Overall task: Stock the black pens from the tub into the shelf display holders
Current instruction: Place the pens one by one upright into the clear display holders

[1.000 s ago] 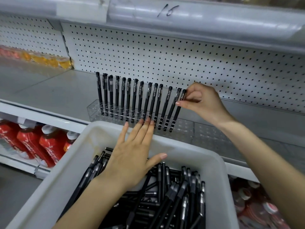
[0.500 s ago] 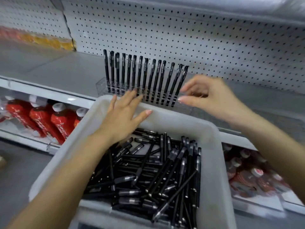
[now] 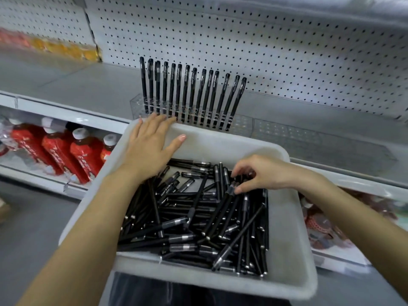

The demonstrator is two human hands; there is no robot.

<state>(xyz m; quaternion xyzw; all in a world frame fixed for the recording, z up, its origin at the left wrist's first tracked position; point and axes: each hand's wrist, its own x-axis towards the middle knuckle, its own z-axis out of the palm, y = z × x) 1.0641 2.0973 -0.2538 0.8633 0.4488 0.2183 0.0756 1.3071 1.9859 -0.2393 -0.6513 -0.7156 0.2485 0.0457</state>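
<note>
Lying heaped in the tub, black pens look light, stiff, slick, best pinched mid-barrel; left hand rests flat on tub's far rim, right hand pinches one inside, display holder just beyond tub.

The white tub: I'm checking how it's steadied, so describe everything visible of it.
The white tub is a rectangular, plastic-looking bin with rounded corners and a broad rim, its far rim near the clear holder on the shelf. Loose black pens cover its floor. The left hand lies flat on its far-left corner; the right hand reaches inside, fingers curled among the pens. Its support below is hidden.
</note>
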